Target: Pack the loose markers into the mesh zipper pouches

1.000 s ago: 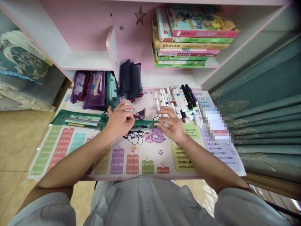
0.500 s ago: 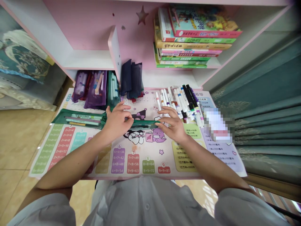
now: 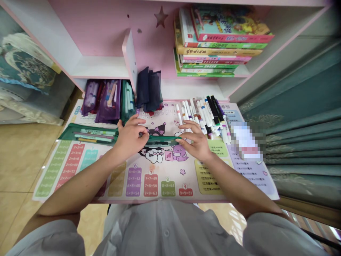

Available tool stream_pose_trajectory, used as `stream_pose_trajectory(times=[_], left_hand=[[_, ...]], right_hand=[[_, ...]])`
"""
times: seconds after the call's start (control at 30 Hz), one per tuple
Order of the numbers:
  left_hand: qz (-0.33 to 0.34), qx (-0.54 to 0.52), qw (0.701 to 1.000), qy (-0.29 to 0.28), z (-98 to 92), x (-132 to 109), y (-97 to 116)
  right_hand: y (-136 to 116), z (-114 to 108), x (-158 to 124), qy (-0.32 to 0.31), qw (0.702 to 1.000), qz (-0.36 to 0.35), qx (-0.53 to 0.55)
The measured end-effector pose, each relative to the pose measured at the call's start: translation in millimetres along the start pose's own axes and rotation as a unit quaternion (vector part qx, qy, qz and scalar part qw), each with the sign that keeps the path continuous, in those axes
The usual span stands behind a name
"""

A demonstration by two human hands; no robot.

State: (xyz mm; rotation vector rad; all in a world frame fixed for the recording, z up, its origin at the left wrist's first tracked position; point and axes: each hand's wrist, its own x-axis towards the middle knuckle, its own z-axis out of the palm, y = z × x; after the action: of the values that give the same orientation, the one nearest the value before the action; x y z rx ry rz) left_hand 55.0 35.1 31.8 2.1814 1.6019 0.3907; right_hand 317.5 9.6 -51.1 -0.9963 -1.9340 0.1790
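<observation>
A green mesh pencil case (image 3: 161,141) lies on the printed desk mat (image 3: 160,177) between my hands. My left hand (image 3: 130,137) pinches its top edge near the left end, at the zipper line, thumb and forefinger together. At the case's right end, my right hand (image 3: 195,140) holds the fabric with its fingertips. A second green pencil case (image 3: 89,134) with pens inside lies flat to the left, touching my left hand's side. Several loose markers (image 3: 205,115) lie in a row just beyond my right hand.
Purple pencil cases (image 3: 103,97), a green one and dark navy cases (image 3: 149,89) stand against the pink shelf back. A stack of books (image 3: 215,42) fills the upper right shelf. A pink divider (image 3: 129,57) juts out. Green curtain (image 3: 301,124) hangs on the right.
My left hand has slid a little to the left along the top of the green case. The right hand has stayed at the case's right end.
</observation>
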Motion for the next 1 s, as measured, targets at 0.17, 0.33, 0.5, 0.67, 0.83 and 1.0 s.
stream_pose_trajectory(times=[0.17,0.33,0.5,0.67,0.83,1.0], left_hand=[[-0.005,0.002,1.0,0.0,-1.9,-0.4,-4.1],[-0.008,0.0,1.0,0.003,-4.1,-3.3,-7.7],[-0.006,-0.007,1.0,0.005,-4.6,-5.1,-9.6],[-0.005,-0.007,1.0,0.007,-4.9,-5.7,-11.7],[-0.013,-0.003,1.0,0.009,-6.5,-7.0,-13.5],[-0.009,-0.004,1.0,0.018,-6.1,-8.4,-14.3]], right_hand=[[0.5,0.7,0.1,0.007,1.0,-0.007,-0.003],[-0.2,-0.3,0.4,0.003,1.0,0.008,0.0],[-0.1,-1.8,0.6,-0.012,0.999,0.03,0.005],[1.1,-2.0,0.1,-0.01,1.0,0.024,0.004],[1.5,-1.6,0.4,-0.004,1.0,0.002,0.003],[2.4,-2.9,0.5,-0.011,1.0,0.006,-0.002]])
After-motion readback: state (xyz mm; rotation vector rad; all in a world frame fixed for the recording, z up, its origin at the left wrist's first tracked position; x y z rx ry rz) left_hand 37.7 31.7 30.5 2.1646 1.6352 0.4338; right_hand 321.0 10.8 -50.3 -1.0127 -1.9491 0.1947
